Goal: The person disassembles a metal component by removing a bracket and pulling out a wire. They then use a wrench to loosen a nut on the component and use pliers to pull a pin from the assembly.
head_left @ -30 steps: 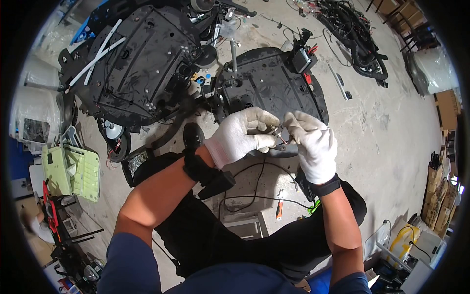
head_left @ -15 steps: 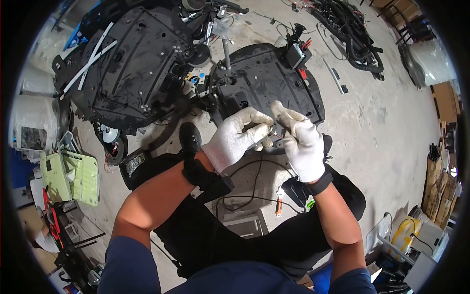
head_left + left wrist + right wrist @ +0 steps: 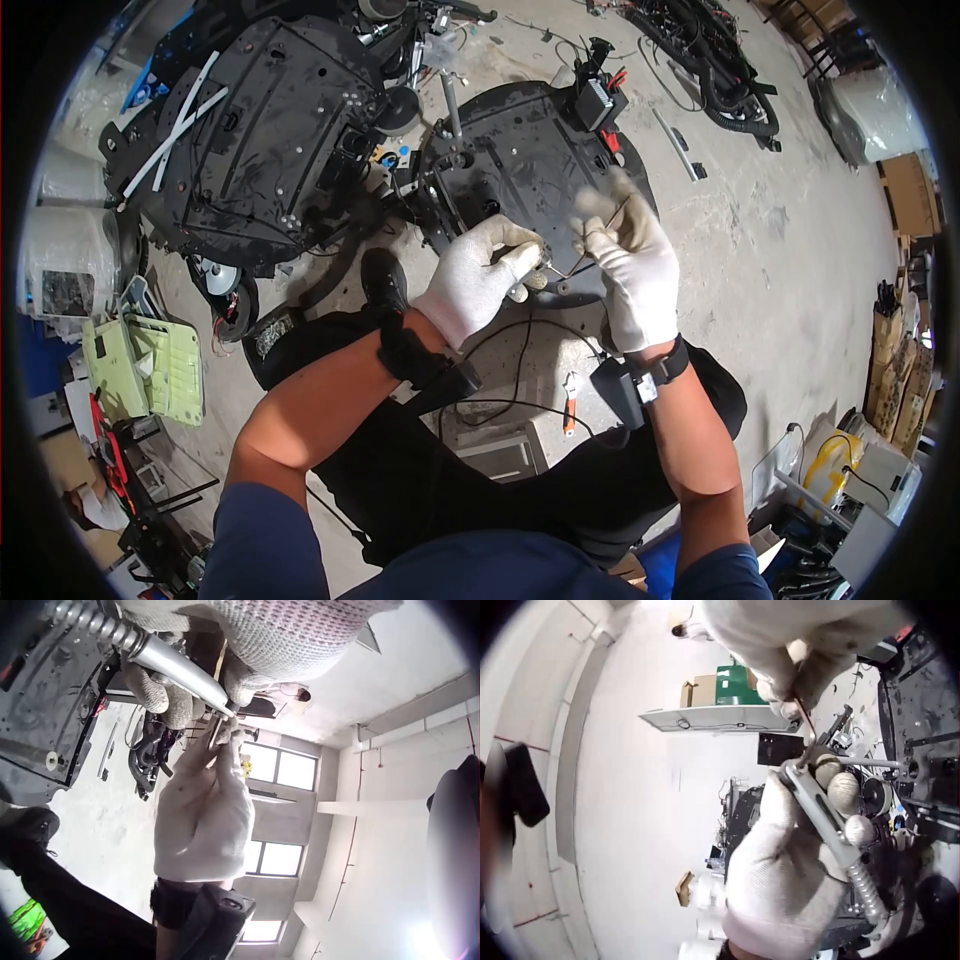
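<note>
My gloved left hand (image 3: pixel 475 275) grips a silver metal bar with a coil spring (image 3: pixel 829 821) at one end. In the left wrist view that spring and bar (image 3: pixel 180 671) run between the glove's thumb and fingers. My gloved right hand (image 3: pixel 640 285) pinches the long leg of a bent hex key (image 3: pixel 805 720). The key's short end meets the bar's forked tip, opposite the spring. In the head view the right fingertips are blurred, and the left fingers hide most of the bar. Both hands are above a black, rounded base plate (image 3: pixel 520 150).
A larger black plate (image 3: pixel 270 130) with crossed white strips (image 3: pixel 185 125) lies at left. Black cable bundles (image 3: pixel 700 60) are on the floor at upper right. An orange-handled tool (image 3: pixel 570 410) and a loose cable lie between my legs. A light green case (image 3: pixel 165 365) stands at far left.
My right hand has drawn a little away from the left and turned, fingers raised, so the bent key shows between them. The left hand keeps its hold on the spring bar.
</note>
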Demonstrator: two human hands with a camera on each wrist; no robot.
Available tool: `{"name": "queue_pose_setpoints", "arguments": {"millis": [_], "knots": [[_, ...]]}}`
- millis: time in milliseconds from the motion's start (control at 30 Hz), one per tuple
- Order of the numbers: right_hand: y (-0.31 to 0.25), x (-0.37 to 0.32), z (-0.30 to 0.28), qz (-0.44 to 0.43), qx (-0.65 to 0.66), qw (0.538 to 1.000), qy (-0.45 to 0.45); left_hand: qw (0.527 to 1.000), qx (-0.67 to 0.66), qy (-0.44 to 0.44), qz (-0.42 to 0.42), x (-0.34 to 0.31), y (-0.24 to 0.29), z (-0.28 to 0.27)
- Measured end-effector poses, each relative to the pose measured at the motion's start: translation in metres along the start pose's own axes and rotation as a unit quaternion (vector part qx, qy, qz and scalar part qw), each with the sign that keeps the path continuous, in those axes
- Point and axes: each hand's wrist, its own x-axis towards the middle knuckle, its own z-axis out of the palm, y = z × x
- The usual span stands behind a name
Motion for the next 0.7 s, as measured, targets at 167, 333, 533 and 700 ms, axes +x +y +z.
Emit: {"name": "queue_pose_setpoints", "arguments": {"millis": [167, 333, 533, 700], "knots": [[-0.005, -0.01, 0.003, -0.008, -0.056, 0.996, -0.073, 0.997, 0.007, 0.037, -0.06, 0.0, -0.004, 0.002], [0.014, -0.021, -0.022, -0.241, -0.474, 0.834, -0.147, 0.998, 0.043, 0.019, -0.04, 0.007, -0.005, -0.008], [-0.002, -0.034, -0.012, -0.434, -0.717, 0.532, -0.12, 0.995, 0.09, 0.01, 0.035, 0.016, -0.016, -0.012], [-0.011, -0.027, -0.012, -0.37, -0.58, 0.712, -0.139, 0.999, -0.007, -0.023, 0.048, 0.015, -0.011, -0.012]]}}
